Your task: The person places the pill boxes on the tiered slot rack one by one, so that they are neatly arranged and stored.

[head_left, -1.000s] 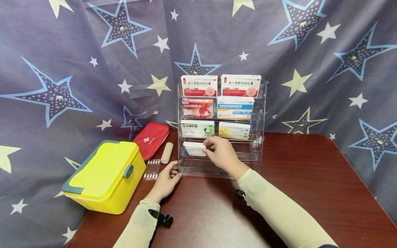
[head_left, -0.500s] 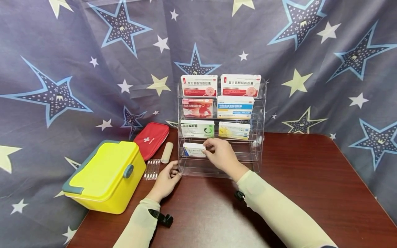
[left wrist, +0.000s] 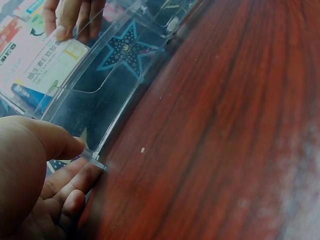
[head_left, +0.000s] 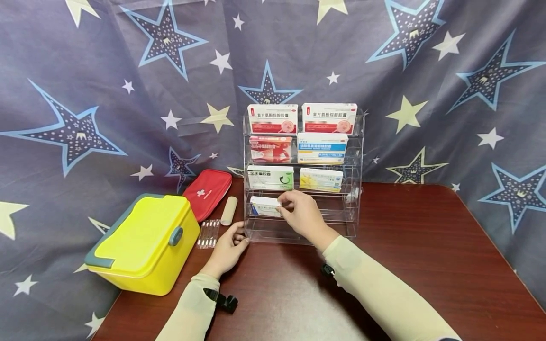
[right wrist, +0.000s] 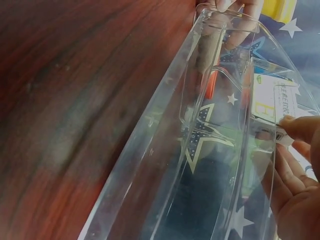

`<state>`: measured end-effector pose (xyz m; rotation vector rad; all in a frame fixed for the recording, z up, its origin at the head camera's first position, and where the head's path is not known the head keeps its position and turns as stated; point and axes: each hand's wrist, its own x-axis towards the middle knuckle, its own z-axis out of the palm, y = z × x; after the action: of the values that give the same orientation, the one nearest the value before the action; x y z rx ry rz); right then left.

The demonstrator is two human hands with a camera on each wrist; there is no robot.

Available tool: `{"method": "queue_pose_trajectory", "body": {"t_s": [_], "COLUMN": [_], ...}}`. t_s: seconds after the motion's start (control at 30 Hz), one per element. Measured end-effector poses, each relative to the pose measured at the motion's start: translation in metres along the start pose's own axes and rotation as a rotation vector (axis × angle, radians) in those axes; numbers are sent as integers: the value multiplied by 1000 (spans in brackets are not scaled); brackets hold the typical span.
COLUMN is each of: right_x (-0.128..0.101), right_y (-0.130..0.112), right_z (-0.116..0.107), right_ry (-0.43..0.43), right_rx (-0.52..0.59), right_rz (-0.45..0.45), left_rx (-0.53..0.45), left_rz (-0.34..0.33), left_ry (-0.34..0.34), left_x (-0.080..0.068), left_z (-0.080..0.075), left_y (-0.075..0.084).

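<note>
A clear tiered display rack (head_left: 298, 232) stands on the table, holding several medicine boxes. My right hand (head_left: 302, 213) pinches the right end of a small white medicine box (head_left: 265, 206) with a blue corner, which sits at the left of the second tier from the bottom. The right wrist view shows thumb and fingers on that box's end (right wrist: 272, 102). At the rack's lower left corner (left wrist: 95, 159), my left hand (head_left: 230, 248) grips the clear plastic between thumb and fingers. Above the pinched box is a white-and-green box (head_left: 270, 178), with a white-and-yellow one (head_left: 321, 180) beside it.
Left of the rack lie a beige bandage roll (head_left: 229, 211), a clear pack of white-tipped swabs or ampoules (head_left: 208, 234) and a red first-aid pouch (head_left: 207, 194). A yellow lidded box (head_left: 145, 241) stands farther left. A star-patterned curtain (head_left: 405, 156) hangs behind the table (head_left: 409, 265).
The pinched box sits slightly lower and flatter against its tier than a second ago. Both hands keep their holds, and the left hand stays at the rack's corner.
</note>
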<state>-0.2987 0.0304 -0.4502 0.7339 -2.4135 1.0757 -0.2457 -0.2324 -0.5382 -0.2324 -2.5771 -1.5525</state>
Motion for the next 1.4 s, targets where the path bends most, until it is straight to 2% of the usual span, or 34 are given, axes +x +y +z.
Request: {"method": "queue_pose_trajectory", "body": {"t_s": [0.47,1.0,1.1,1.13,1.2,1.3,1.4], "right_x": [0,-1,-3,-5,-9,-18,-29], "right_y": [3,4,3,2,0,0,5], "right_z": [0,-6,-14,-18,-28,-46,-68], "right_ry": [13,-11,-13,-13,-14,2,49], "right_rx": [3,2,3,6,9,21,21], "right_rz": [-10,-4,-7,-12,-22,-51,-90], "left_rx": [-4,9,11,2,10,57,169], "left_rz": [24,28,47,52,75,132,210], "left_ry": [-8,1,4,6,5,22,66], "left_x": [2,5,5,3,2,1,2], "left_z": [2,-1,-3,-4,-6,-12,-19], "left_y": [-1,-4,-5,0,1,3,1]}}
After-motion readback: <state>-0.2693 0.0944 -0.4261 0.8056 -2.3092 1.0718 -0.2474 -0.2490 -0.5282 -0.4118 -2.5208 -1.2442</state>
